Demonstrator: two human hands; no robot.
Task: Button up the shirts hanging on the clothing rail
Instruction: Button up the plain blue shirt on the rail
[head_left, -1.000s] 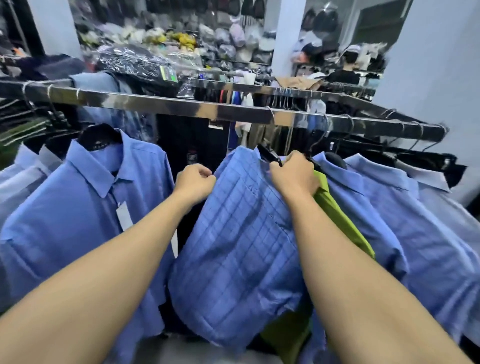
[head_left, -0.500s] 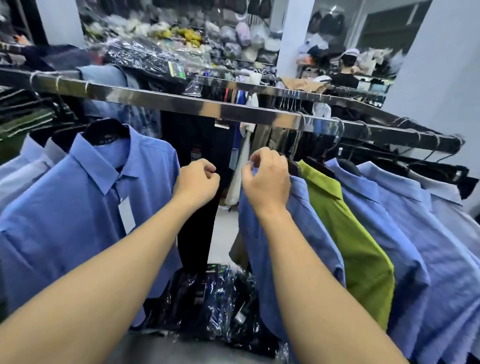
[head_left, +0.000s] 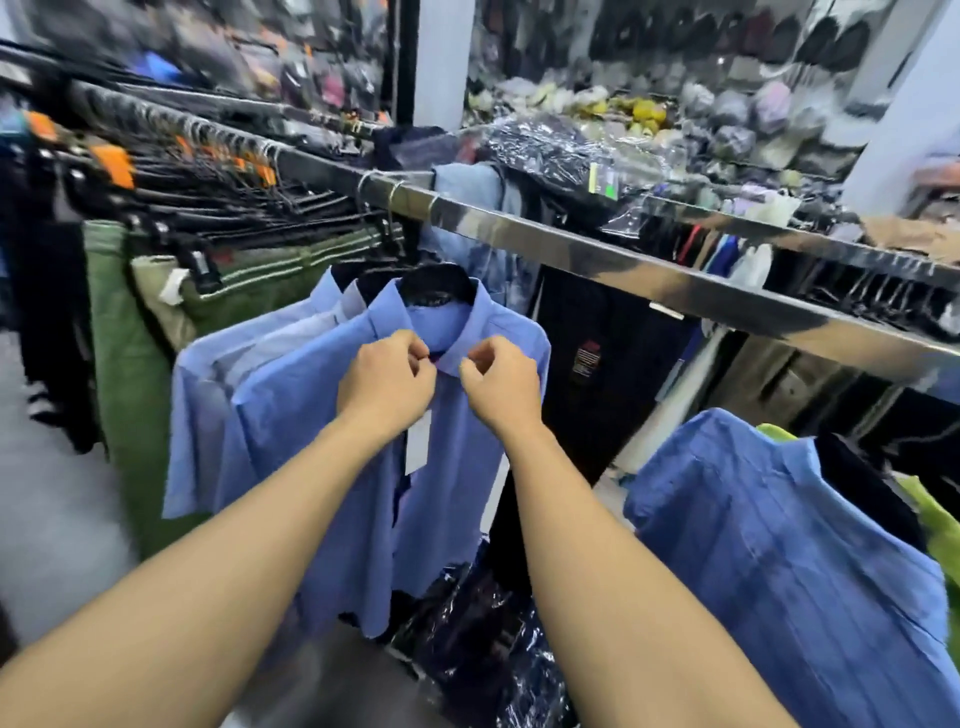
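my left hand (head_left: 387, 384) and right hand (head_left: 501, 387) each pinching the collar front of a plain blue button shirt (head_left: 457, 499), hung on a black hanger (head_left: 439, 283) left-centre under the shiny flat metal clothing rail (head_left: 571, 249), white paper tag (head_left: 418, 449) at its chest, print too blurred to read

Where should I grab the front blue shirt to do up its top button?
Probably pinch both front edges just under the collar, approaching from the front; the shirt hangs facing you with its neck open.
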